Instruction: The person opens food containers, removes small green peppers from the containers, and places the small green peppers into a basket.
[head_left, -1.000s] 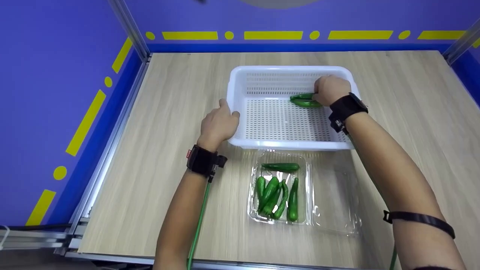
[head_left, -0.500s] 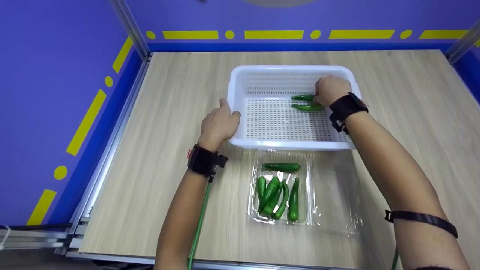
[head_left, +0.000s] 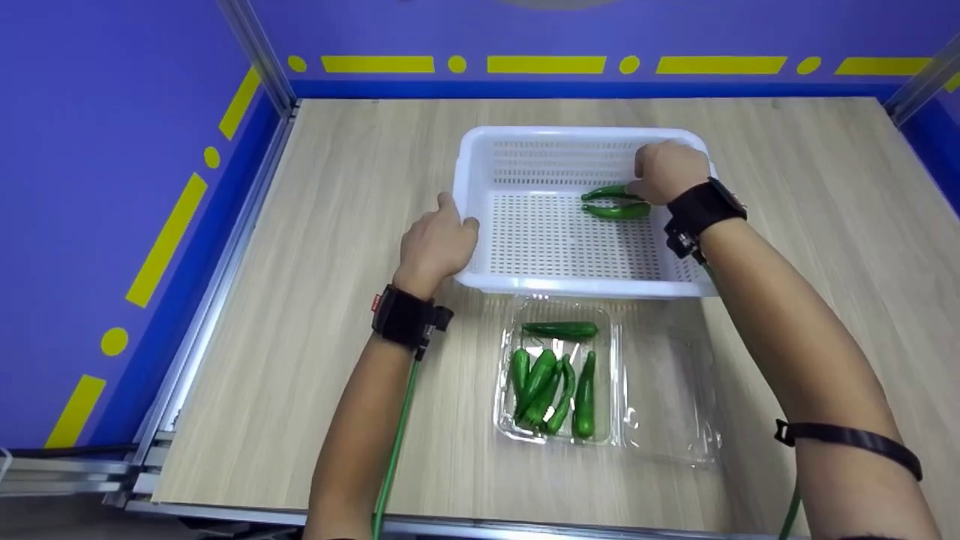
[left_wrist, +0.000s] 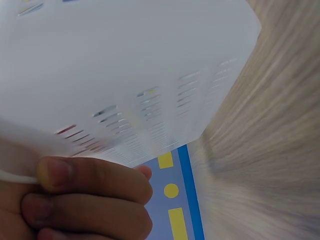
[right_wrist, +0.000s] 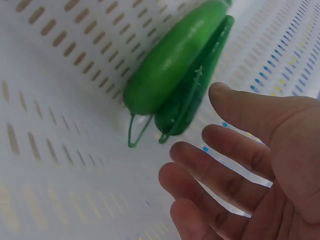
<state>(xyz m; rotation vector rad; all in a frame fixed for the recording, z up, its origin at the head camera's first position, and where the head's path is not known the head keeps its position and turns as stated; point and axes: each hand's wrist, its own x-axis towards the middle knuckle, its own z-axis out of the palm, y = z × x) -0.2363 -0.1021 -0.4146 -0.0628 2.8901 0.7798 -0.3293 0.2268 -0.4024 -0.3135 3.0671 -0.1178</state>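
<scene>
My left hand (head_left: 439, 238) grips the left rim of a white perforated plastic basket (head_left: 577, 286), its curled fingers (left_wrist: 100, 180) at the outer wall in the left wrist view. Inside the basket's back right part is my right hand (head_left: 673, 171), its fingers spread and loosely bent. Close beside them lie two long, glossy green vegetables shaped like chili peppers, one lighter (right_wrist: 175, 55) and one darker (right_wrist: 192, 85), with thin green loops at their blunt ends. A gap shows between them and my fingertips (right_wrist: 220, 90) in the right wrist view.
In front of the basket stands a clear plastic clamshell tray (head_left: 504, 420) with several similar green vegetables (head_left: 559, 330) in it. Its clear lid (head_left: 667, 405) lies folded out to the right. Blue panels (head_left: 150, 150) border the wooden table (head_left: 360, 187) at the back and left.
The two vegetables in the basket, close together before, lie farther apart now. My right hand has let go and shifted slightly right. The left hand keeps its grip on the rim.
</scene>
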